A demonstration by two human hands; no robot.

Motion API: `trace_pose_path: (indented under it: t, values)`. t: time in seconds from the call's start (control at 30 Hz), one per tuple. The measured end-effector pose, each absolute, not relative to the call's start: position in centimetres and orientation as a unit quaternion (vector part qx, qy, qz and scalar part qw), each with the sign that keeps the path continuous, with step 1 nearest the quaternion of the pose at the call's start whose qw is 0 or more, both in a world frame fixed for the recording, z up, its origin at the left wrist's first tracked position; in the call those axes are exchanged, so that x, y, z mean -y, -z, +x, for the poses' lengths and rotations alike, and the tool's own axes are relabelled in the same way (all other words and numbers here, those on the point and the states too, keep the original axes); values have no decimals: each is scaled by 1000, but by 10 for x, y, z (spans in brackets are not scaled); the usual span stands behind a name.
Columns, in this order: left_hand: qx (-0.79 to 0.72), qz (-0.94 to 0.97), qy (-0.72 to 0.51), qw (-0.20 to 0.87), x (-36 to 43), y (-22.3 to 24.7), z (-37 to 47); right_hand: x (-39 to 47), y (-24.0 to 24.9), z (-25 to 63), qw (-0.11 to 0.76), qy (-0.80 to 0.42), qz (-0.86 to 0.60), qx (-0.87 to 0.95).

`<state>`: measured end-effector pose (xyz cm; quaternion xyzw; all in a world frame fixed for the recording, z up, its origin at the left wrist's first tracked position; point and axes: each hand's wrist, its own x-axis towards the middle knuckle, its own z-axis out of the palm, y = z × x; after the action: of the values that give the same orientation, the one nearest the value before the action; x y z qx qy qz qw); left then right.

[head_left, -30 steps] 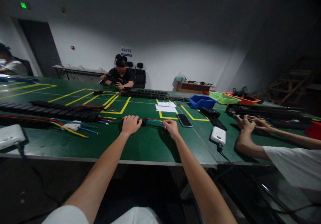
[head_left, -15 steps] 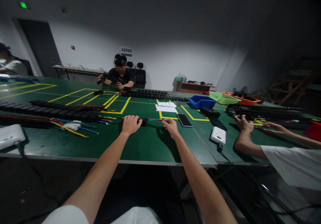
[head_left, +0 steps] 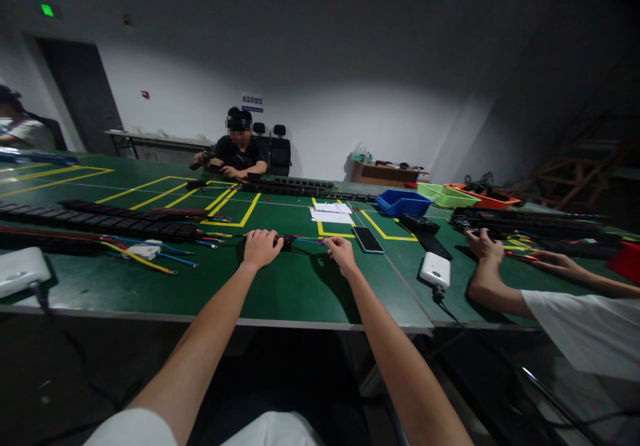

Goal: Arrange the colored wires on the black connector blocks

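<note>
My left hand (head_left: pixel 261 249) is closed over a short black part (head_left: pixel 287 239) on the table, its fingers curled around the near end. Thin coloured wires (head_left: pixel 307 240), blue, green and red among them, run out of that part toward the right. My right hand (head_left: pixel 341 255) pinches the wires' far end between thumb and fingertips, just above the tabletop. The exact tips are hidden by the fingers. Left of my left hand, a yellow wire (head_left: pixel 225 235) leads toward a black cable chain (head_left: pixel 125 223) with ring-ended wires.
A phone (head_left: pixel 369 239), papers (head_left: pixel 331 213) and a blue bin (head_left: pixel 403 202) lie beyond my right hand. A white power bank (head_left: pixel 435 270) sits to the right, near a co-worker's hands (head_left: pixel 485 246). Another person (head_left: pixel 243 149) works across the green table (head_left: pixel 300 296).
My two hands hold almost the same place, the right one barely shifted. Across the table, the person's hands and the held object have moved. The right co-worker's hands have shifted slightly.
</note>
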<state>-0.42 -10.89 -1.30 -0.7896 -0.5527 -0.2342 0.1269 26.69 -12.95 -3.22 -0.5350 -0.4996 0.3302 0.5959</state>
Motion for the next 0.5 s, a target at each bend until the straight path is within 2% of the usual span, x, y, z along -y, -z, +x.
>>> trace_pose_path:
  t: [0.5]
  values:
    - [551, -789, 245, 120, 107, 16, -5, 134, 24, 264, 619, -348, -511, 485]
